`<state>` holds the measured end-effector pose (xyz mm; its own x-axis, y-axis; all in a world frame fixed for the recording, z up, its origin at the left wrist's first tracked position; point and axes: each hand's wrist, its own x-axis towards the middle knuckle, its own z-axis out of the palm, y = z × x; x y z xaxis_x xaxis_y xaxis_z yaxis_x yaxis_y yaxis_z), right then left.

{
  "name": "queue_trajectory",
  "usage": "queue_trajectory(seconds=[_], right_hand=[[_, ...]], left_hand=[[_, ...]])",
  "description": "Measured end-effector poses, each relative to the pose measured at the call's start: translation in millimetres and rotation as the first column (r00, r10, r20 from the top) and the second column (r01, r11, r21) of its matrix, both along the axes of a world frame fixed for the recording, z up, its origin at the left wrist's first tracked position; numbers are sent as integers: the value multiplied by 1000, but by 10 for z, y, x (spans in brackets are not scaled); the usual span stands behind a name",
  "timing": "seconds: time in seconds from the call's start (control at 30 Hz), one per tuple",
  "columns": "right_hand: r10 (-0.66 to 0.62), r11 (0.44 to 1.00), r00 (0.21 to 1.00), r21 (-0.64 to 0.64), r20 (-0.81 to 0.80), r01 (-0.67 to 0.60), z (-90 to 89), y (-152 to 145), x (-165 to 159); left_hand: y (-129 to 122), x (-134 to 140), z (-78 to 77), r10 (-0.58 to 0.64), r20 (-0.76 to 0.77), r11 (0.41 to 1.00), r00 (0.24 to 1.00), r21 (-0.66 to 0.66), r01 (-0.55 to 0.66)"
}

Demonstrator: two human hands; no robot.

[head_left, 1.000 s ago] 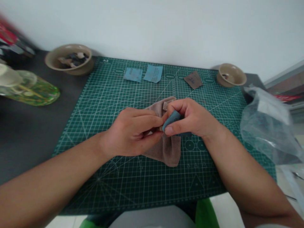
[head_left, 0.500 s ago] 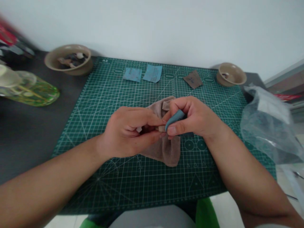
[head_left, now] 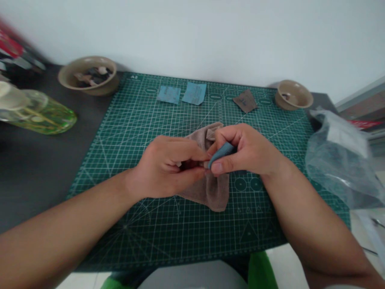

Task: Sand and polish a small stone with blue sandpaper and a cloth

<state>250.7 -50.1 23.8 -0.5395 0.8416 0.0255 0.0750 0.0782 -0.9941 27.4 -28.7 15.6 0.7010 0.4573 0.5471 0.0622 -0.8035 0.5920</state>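
Observation:
My left hand (head_left: 168, 166) pinches a small pale piece (head_left: 205, 164) between thumb and fingertips; most of it is hidden, so its kind does not show. Against the piece's end, my right hand (head_left: 240, 150) presses a bent strip of blue sandpaper (head_left: 223, 154), gripped between thumb and forefinger. The fingertips of both hands meet. Beneath them a brown cloth (head_left: 217, 194) lies rumpled on the green cutting mat (head_left: 144, 132). A small beige folded scrap (head_left: 211, 133) rests on the cloth near my right fingers.
Two blue sandpaper squares (head_left: 194, 93) and a brown sandpaper square (head_left: 245, 100) lie toward the mat's back. A bowl of small dark and pale pieces (head_left: 67, 80) and a bottle with green liquid (head_left: 45, 116) are left. Another bowl (head_left: 293, 102) and a clear plastic bag (head_left: 333, 160) are right.
The blue sandpaper has shifted slightly left and down over the pale piece, covering more of its end. Both hands keep their grip and hardly move.

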Motion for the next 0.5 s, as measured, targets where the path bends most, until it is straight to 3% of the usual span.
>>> queue_trajectory(seconds=[0.07,0.17,0.23,0.4,0.43,0.5], right_hand=[[-17,999,999,33,44,16,4,-1,-12],[-144,977,956,190,255,96,9,4,-61],[-180,967,933,228,312,110,0,9,-75],[19,999,998,-45,-58,-22,-54,8,-25],[29,998,997,-49,-74,-32,-56,6,-24],[-35,999,998,43,53,33,-44,5,-45]], left_hand=[[15,-2,-24,-4,3,999,1000,32,4],[44,11,-94,27,-95,988,995,156,-12],[50,18,-107,36,-115,988,993,155,-18],[25,6,-17,3,38,991,999,-130,2],[24,6,-13,-7,51,991,999,-133,14],[34,13,-36,-5,4,1000,1000,-27,5]])
